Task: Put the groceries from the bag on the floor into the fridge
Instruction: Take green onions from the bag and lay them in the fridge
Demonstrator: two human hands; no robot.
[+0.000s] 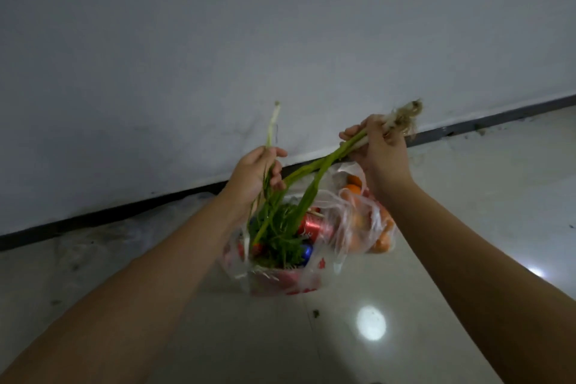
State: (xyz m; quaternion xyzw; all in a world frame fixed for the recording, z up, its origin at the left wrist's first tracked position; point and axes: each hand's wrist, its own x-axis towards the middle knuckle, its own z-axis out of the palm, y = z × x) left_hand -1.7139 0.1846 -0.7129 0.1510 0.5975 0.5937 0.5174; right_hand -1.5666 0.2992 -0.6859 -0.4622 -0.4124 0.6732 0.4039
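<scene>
A: The fingers [277, 179] of the left hand [254, 174] are curled round one thin green onion [270, 131], root end up, nearly upright. The right hand [378, 150] grips a bunch of green onions [324, 165], roots up-right, leaves slanting down-left into the bag [293, 271] on the floor [467, 196].

B: So it's the unloading step?

A: Probably. Next, lift the leaves clear, then find the fridge, which isn't in view.

two bare forearms, reaching in from the lower corners. no sleeves, no cuffs. left hand [254, 173] and right hand [381, 146] bare too: no gloves, rings, watch or wristband to be seen. slim wrists, forearms widening toward the lower edge. dim light, fine detail blurred.
</scene>
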